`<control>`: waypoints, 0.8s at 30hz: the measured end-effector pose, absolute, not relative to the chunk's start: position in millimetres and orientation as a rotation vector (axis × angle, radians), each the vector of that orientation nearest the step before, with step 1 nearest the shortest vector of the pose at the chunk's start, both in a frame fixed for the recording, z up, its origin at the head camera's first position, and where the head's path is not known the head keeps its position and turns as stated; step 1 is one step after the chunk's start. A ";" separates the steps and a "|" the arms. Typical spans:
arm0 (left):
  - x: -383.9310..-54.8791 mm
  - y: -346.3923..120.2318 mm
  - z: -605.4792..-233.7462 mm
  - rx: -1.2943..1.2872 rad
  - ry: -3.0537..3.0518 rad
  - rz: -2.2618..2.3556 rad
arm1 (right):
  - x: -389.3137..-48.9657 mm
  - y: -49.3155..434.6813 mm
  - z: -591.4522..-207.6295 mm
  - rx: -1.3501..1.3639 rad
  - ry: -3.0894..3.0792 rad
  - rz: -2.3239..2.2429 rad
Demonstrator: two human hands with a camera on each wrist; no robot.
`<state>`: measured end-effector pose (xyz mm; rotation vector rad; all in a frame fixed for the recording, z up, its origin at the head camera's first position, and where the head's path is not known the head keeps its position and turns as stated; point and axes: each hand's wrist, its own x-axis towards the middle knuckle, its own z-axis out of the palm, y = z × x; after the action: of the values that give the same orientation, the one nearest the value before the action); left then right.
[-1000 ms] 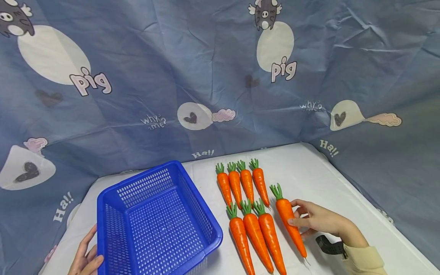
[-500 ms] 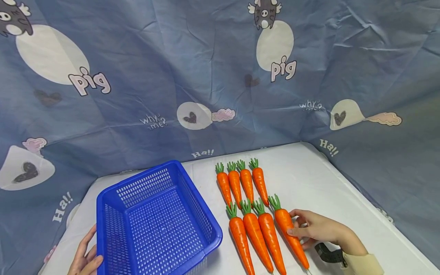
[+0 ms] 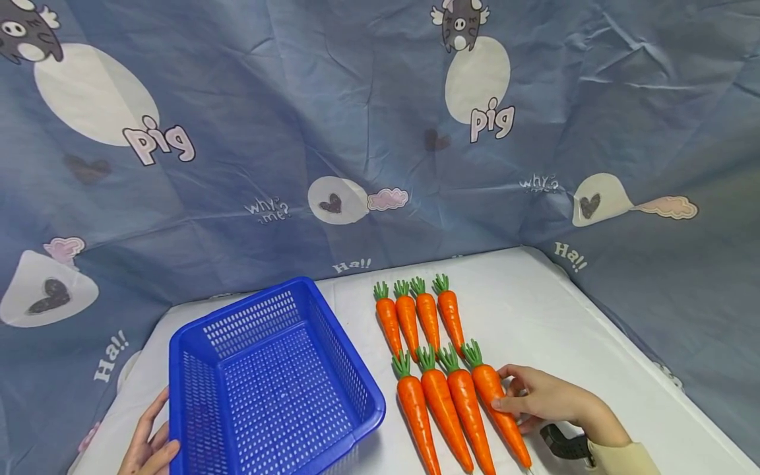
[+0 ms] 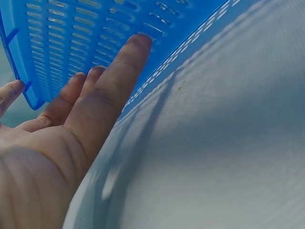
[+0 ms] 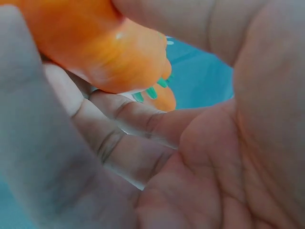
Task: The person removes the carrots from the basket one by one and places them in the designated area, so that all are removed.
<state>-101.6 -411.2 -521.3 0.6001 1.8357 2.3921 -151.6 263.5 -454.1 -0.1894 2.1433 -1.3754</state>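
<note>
My right hand [image 3: 543,399] holds a carrot [image 3: 501,412] between thumb and fingers, at the right end of the nearer row. In the right wrist view the orange carrot [image 5: 102,45] lies between the thumb and the curled fingers. Three more carrots [image 3: 442,419] lie close to its left, green tops pointing away. My left hand [image 3: 145,442] rests against the left outer side of a blue plastic basket [image 3: 291,389]. In the left wrist view, nearly straight fingers [image 4: 112,78] touch the basket's slotted wall [image 4: 90,36].
Behind the nearer row, several carrots [image 3: 426,313] form a second row on the white table [image 3: 510,297]. A blue patterned cloth [image 3: 356,132] hangs behind and beside the table. A black band [image 3: 567,443] is on the right wrist.
My right hand has brought its carrot toward me and slightly left, until it lies beside the others in the nearer row. My left hand and the basket have stayed put.
</note>
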 end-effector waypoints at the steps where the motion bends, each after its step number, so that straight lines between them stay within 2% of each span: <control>1: -100.8 -411.3 -521.4 0.606 1.829 2.394 | -151.6 262.7 -453.7 -0.186 2.147 -1.369; 15: -103.0 -414.0 -504.4 0.644 1.758 2.305 | -159.4 260.0 -453.3 -0.257 2.182 -1.328; 19: -105.0 -416.0 -491.7 0.575 1.635 2.275 | -162.4 261.3 -453.2 -0.246 2.200 -1.310; 24: -107.4 -415.4 -477.3 0.426 1.773 2.198 | -165.0 262.4 -452.5 -0.250 2.202 -1.294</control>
<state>-107.4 -415.4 -477.3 0.4264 1.7730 2.1979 -165.0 262.4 -452.5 -0.2503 2.2022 -1.2937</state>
